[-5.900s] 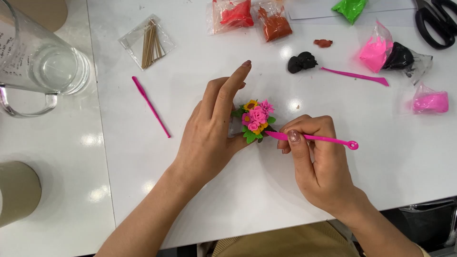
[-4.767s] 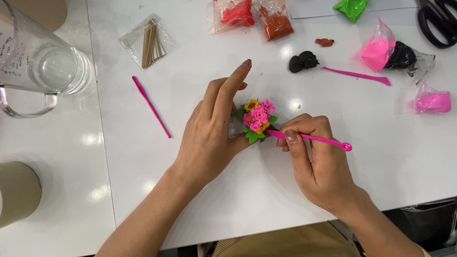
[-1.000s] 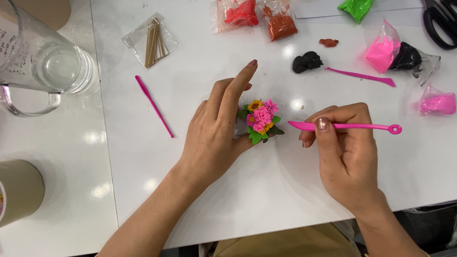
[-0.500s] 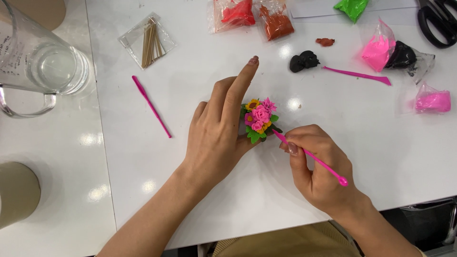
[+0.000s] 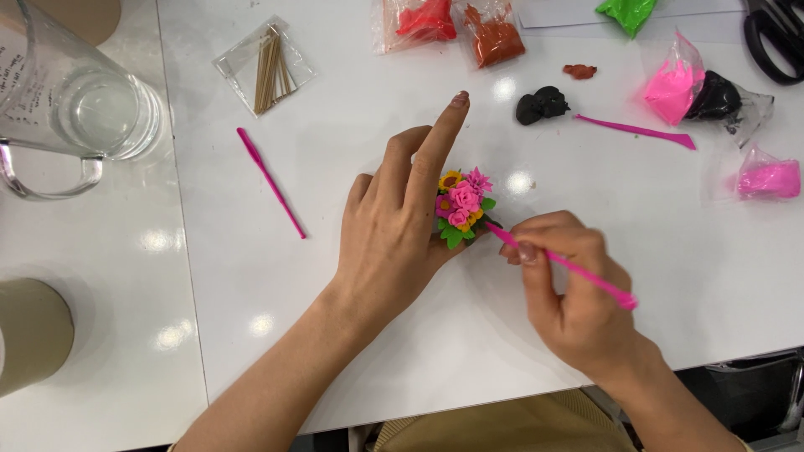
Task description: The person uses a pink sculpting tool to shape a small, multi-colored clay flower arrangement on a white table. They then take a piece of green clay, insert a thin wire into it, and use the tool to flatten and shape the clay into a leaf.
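Note:
A small clay bouquet (image 5: 461, 205) of pink and yellow flowers with green leaves rests on the white table (image 5: 419, 335). My left hand (image 5: 398, 222) steadies the bouquet from its left side, index finger stretched out above it. My right hand (image 5: 569, 293) grips a thin pink modelling tool (image 5: 565, 266) like a pen. The tool's tip touches the bouquet's lower right edge.
A second pink tool (image 5: 270, 180) lies left of my hands, a third (image 5: 635, 130) at the upper right beside a black clay lump (image 5: 542, 105). Bags of red, brown, green, pink and black clay line the back. A glass jug (image 5: 75, 100), a stick packet (image 5: 270, 63) and scissors (image 5: 775, 38) stand around.
My right hand lifted the tool away to the right, level above the table, then brought it back down so its tip meets the bouquet again. The left hand stayed on the bouquet.

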